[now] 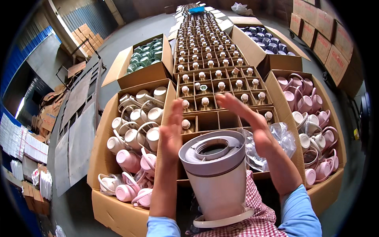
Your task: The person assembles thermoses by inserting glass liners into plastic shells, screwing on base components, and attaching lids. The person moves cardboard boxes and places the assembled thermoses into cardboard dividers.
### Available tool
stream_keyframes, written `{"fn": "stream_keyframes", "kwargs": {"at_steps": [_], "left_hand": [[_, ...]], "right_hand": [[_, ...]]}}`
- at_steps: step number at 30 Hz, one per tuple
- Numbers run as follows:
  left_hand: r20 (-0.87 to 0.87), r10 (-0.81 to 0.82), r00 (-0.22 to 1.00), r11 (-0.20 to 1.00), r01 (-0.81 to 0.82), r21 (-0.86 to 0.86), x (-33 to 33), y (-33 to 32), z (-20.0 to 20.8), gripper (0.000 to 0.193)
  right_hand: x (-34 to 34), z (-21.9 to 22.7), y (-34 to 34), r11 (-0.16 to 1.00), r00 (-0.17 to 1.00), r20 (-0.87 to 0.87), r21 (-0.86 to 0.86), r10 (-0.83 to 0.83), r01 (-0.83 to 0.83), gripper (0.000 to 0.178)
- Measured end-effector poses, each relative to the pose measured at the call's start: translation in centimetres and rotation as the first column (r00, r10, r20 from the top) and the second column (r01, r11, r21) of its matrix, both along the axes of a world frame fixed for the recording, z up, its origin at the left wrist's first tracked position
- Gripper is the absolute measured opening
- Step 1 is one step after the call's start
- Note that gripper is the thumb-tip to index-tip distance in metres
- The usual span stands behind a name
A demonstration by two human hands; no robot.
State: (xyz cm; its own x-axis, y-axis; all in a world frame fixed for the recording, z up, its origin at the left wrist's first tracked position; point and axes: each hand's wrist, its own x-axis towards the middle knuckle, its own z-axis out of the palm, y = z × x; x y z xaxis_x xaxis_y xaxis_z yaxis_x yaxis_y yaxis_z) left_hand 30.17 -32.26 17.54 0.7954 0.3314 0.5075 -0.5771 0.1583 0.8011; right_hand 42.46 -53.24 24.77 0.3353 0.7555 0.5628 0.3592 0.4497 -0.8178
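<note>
Both hands are raised and apart, with nothing in them. My left hand [173, 128], somewhat blurred, has its fingers stretched upward beside the left carton's inner edge. My right hand [244, 118] reaches over the divided carton, fingers stretched out toward the left. Between my forearms stands a whitish jug body [215, 189], apparently upside down. Its wide grey-lavender base [187, 160] faces up and has a round threaded opening; a pale curved rim or handle shows at the lower end. Crumpled clear plastic [278, 144] lies by my right wrist.
Ahead, divided cartons [209, 71] hold rows of white-capped bottle-like pieces. White and pink handled jug parts fill a left carton [102, 150] and a right carton [335, 189]. Farther back are cartons of green pieces [146, 55] and dark pieces [268, 41]. Stacked boxes [321, 39] stand far right.
</note>
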Motion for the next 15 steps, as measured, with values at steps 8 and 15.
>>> {"fn": "stream_keyframes", "kwargs": {"at_steps": [8, 15], "left_hand": [[0.296, -0.317, 0.901, 0.947, 0.315, 0.054, -4.0, -3.5, 4.0, 0.099], [0.180, 0.153, 0.972, 0.901, -0.212, 0.380, -1.2, -3.2, 1.4, 0.094]], "right_hand": [[5.1, -5.0, -1.9, 0.840, 0.907, 0.348, -0.395, -0.237, 0.371, 0.105], [1.6, -2.8, 3.5, 0.968, 0.941, -0.246, 0.148, 0.233, -0.201, 0.085]]}}
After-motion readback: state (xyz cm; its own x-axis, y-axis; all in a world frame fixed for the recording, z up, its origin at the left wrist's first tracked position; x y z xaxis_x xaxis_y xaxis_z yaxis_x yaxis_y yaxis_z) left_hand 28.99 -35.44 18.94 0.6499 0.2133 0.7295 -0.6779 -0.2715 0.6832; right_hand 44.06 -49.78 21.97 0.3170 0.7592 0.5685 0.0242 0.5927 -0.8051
